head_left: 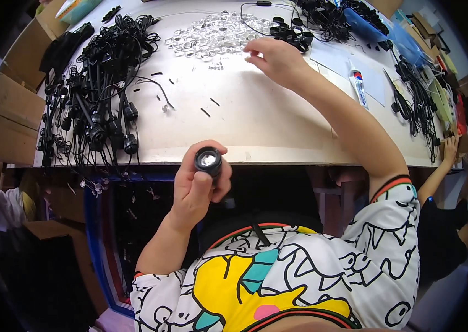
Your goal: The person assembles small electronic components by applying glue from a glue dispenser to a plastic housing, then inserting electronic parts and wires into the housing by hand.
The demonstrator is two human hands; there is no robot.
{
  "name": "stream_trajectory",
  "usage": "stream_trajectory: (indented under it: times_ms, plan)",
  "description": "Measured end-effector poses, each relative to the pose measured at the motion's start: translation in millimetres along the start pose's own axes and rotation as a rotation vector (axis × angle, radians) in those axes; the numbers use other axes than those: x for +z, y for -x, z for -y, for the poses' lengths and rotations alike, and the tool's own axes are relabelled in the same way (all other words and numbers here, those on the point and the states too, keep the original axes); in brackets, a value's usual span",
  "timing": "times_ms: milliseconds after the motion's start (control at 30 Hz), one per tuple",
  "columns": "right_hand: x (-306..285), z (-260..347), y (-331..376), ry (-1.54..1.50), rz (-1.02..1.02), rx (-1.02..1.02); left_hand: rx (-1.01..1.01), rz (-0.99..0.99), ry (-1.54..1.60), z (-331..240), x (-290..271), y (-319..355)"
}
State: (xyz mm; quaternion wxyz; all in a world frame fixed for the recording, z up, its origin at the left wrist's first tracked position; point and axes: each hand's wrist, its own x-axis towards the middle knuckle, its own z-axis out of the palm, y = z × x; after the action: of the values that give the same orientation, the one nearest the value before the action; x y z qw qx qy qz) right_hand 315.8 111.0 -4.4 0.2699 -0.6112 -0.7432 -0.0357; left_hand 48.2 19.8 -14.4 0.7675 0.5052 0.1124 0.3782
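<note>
My left hand (195,185) is shut around a small black round lamp socket (208,161) with a clear lens in its mouth, held just in front of the table's near edge (278,157). My right hand (274,58) reaches far across the table. Its fingertips touch the edge of a heap of small clear round lenses (212,36); whether one is pinched there I cannot tell. A cluster of black ring caps (292,33) lies just beyond that hand.
A big tangle of black cabled sockets (98,94) covers the table's left side. More black cables (419,99) lie at the right, with a glue tube (358,83) on white paper. Cardboard boxes (7,116) stand left. Another person's hand (450,149) rests at the right edge.
</note>
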Motion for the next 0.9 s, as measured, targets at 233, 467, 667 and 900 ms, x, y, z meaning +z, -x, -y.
stream_trajectory:
  times_ms: [233, 467, 667, 900]
  plan:
    - [32.2, 23.4, -43.3, 0.027, 0.029, -0.156, 0.167, -0.133, -0.148, -1.3, -31.4, -5.7]
    - [61.5, 22.5, -66.7, 0.198, 0.136, -0.175, 0.164, -0.177, -0.216, 6.5, -25.6, -16.4]
    - [3.1, 24.1, -31.9, -0.288, 0.272, 0.180, 0.107, -0.103, -0.012, 17.5, -40.0, -3.0]
    - [-12.1, 21.1, 35.6, -0.300, 0.267, 0.272, 0.104, -0.013, -0.019, 29.4, -23.8, -7.3]
